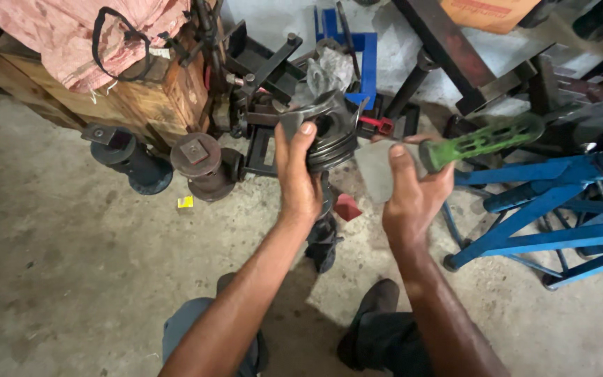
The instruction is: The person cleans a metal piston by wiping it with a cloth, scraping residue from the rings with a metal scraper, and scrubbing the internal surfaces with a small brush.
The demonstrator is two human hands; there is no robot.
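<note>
My left hand grips a dark metal piston by its ringed crown, thumb up against its side. The connecting rod hangs down below the hand toward the floor. My right hand holds a tool with a green perforated handle, its thin metal end pointing left at the piston's side. A grey scrap of sheet sits between the two hands, against my right fingers.
A wooden crate with pink sacking stands at the back left, with dark round metal parts on the concrete floor before it. Blue steel stands fill the right. A small red block and a yellow bit lie on the floor.
</note>
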